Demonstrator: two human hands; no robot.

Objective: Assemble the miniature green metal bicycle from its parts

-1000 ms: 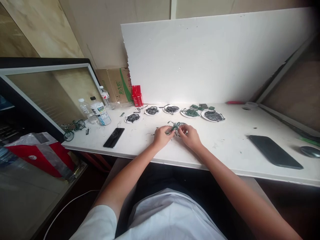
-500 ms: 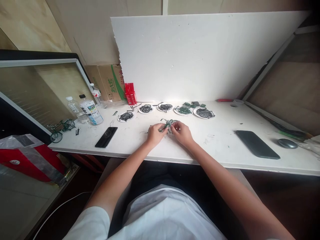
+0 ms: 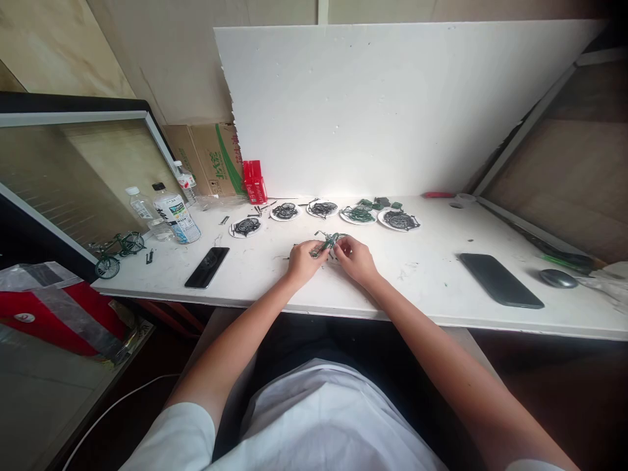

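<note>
1. At the centre of the clock, with twelve o'clock pointing away from the person, two bare hands are meeting over a white table (image 3: 432,261), handling a small green model bicycle (image 3: 331,239).
2. The left hand (image 3: 305,263) is closing around the bicycle's left part, thumb and forefinger pressing onto it; its curled fingers are covering part of the frame.
3. The right hand (image 3: 356,260) is touching the bicycle's right part with bunched fingertips. These are hiding whatever lies between them, so whether they are pinching the bicycle or a loose piece, one cannot tell.
4. From ten to two o'clock, five white plates (image 3: 395,229) are standing in an arc, four bearing black parts (image 3: 246,226) and one bearing green parts (image 3: 358,214), all too tangled to tell apart.
5. Toward nine, a phone (image 3: 207,267) is lying flat; farther out, a second bicycle (image 3: 119,252) is standing near the table's end. Slightly above nine, three bottles (image 3: 177,216) are partly overlapping.
6. At ten, a red box (image 3: 255,182) is standing beside a cardboard box (image 3: 206,160), whose right side is disappearing behind a tall white board (image 3: 402,104).
7. At three, a dark slab (image 3: 501,280) and a mouse (image 3: 558,279) are resting; the right edge of the view is cutting off a plastic bag (image 3: 606,284).
</note>
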